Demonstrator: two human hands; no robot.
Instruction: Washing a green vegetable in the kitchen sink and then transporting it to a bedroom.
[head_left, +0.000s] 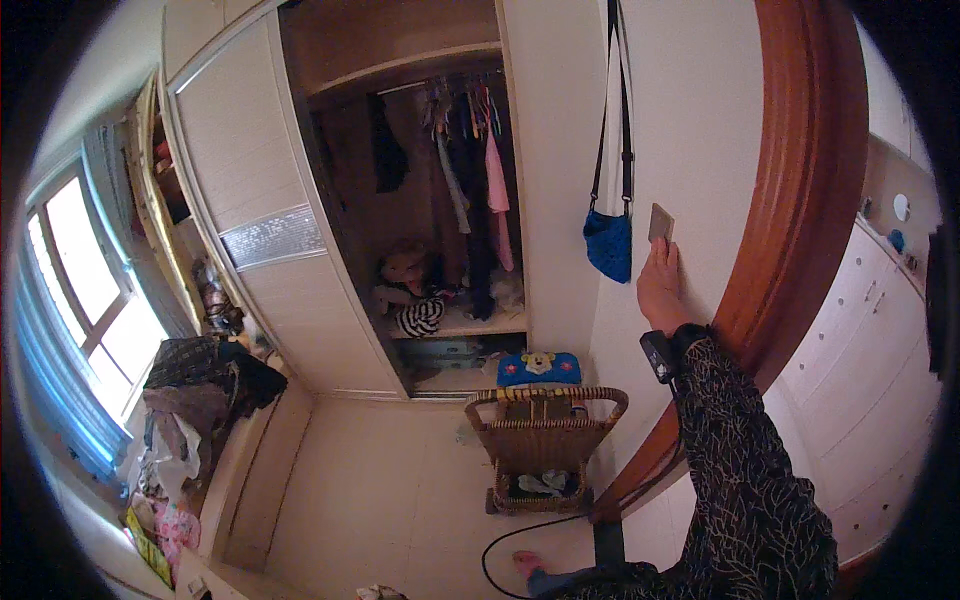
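My right hand (660, 285) reaches up to a light switch plate (661, 223) on the pale wall, its outstretched fingers touching the lower part. It holds nothing. A dark device (657, 355) with a cable is strapped at that wrist, over a black patterned sleeve (742, 450). Left of the hand, a blue pouch (609, 244) hangs on the wall by a long black strap. The wooden door frame (799, 187) stands close on the right. My left hand is out of view.
A wicker chair-like cart (551, 446) stands by the wall, a blue bear-faced item (538, 368) behind it. Beyond is a wardrobe with a sliding door (247, 165) and hanging clothes (495, 180). Clothes (195, 382) pile below the window (82, 255). A black cable (486, 551) loops across the floor.
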